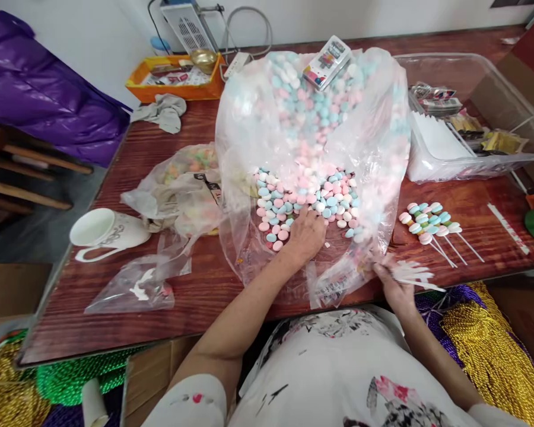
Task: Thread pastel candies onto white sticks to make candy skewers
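So, head view: the left hand [309, 234] is dead centre, fingertips bunched close together down in the loose pink, blue and white button-shaped candies [333, 201]. Can't tell if it's pinching one. Those sit in the mouth of a big clear plastic bag [244, 130] that bulges up to 12 o'clock, small printed box [327, 62] on top. Right hand [396, 290] is around 4 o'clock, at a blurry fan of white sticks [413, 274] by the bag's edge; too smeared to tell how its fingers close. Candy skewers [431, 222] lie at 3 o'clock, white patterned mug [111, 230] tipped over at 9.
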A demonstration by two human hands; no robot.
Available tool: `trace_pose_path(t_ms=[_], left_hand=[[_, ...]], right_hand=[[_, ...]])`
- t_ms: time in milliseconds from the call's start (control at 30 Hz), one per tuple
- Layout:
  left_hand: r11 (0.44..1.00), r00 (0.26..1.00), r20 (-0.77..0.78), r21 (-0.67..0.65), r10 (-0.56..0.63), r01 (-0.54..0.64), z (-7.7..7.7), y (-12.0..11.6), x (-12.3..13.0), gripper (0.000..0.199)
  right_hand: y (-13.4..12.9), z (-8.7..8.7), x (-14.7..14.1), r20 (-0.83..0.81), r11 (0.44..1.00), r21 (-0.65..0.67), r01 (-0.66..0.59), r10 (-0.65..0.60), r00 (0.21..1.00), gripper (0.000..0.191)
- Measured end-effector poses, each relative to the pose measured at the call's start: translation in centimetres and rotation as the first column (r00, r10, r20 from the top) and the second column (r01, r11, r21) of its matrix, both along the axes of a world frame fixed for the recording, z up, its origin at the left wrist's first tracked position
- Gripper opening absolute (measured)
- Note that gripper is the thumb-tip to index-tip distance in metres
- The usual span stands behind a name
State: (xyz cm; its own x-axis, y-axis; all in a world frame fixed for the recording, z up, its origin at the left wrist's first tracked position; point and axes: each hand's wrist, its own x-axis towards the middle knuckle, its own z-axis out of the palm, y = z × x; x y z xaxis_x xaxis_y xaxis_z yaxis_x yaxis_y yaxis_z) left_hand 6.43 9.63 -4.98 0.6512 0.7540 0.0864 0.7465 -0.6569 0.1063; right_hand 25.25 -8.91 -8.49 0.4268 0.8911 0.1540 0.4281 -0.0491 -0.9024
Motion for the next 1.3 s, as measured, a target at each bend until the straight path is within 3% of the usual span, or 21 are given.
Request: trace_pose_path(t_ms=[67, 167, 300, 433, 567, 667, 733, 833, 1033, 1167, 1300], left_hand=[[0.999, 1.000, 0.008, -0.030, -0.024, 0.024, 0.0, -0.1, 0.2, 0.021], [0.995, 0.999, 0.034, -0.098, 0.002, 0.001, 0.3, -0.1, 0.5, 0.014], [0.984, 0.991, 0.119, -0.161, -0.052, 0.071, 0.5, -0.2, -0.3, 0.013], [0.955, 0.967, 0.228, -0.247, -0.111, 0.167, 1.4, 0.2, -3.0, 0.018], [0.906, 0.921, 0.389, -0.385, -0.011, 0.174, 3.5, 0.5, -4.9, 0.023], [0.832, 0.864, 0.501, -0.500, 0.052, 0.240, 4.3, -0.3, -3.8, 0.018], [0.837, 0.868, 0.497, -0.473, -0.004, 0.275, 3.9, -1.0, -2.2, 0.015], [0.908, 0.907, 0.417, -0.355, -0.061, 0.224, 1.9, -1.6, -0.3, 0.019], [0.940, 0.870, 0.473, -0.212, -0.142, 0.268, -1.7, -3.4, -0.8, 0.017], [0.955, 0.825, 0.528, -0.083, -0.200, 0.285, -1.1, -5.1, -1.7, 0.017], [0.965, 0.711, 0.703, -0.183, -0.004, 0.186, 1.4, -4.5, -2.2, 0.009]], right_hand=[[0.4, -1.0, -1.1, -0.076, 0.991, -0.014, -0.131, 0.130, 0.989, 0.023], [0.7, -1.8, -1.3, -0.187, 0.977, 0.006, -0.212, 0.210, 0.960, 0.025], [0.7, -2.0, -1.0, -0.198, 0.982, 0.020, -0.187, 0.188, 0.962, 0.029], [0.7, -1.2, -1.1, -0.169, 0.981, 0.028, -0.190, 0.192, 0.967, 0.034], [1.0, -0.5, -1.2, -0.213, 0.973, 0.032, -0.228, 0.229, 0.950, 0.032], [1.0, -0.7, -1.3, -0.265, 0.981, 0.038, -0.190, 0.193, 0.945, 0.028], [0.9, -1.1, -1.3, -0.308, 0.987, 0.036, -0.159, 0.162, 0.938, 0.027], [0.6, -1.4, -1.4, -0.367, 0.988, 0.049, -0.149, 0.157, 0.917, 0.028], [0.6, -1.0, -1.5, -0.428, 0.986, 0.078, -0.148, 0.168, 0.888, 0.027], [0.6, -1.1, -1.4, -0.290, 0.980, 0.069, -0.189, 0.201, 0.936, 0.026], [0.7, -1.2, -1.4, -0.234, 0.976, 0.068, -0.209, 0.219, 0.947, 0.028]])
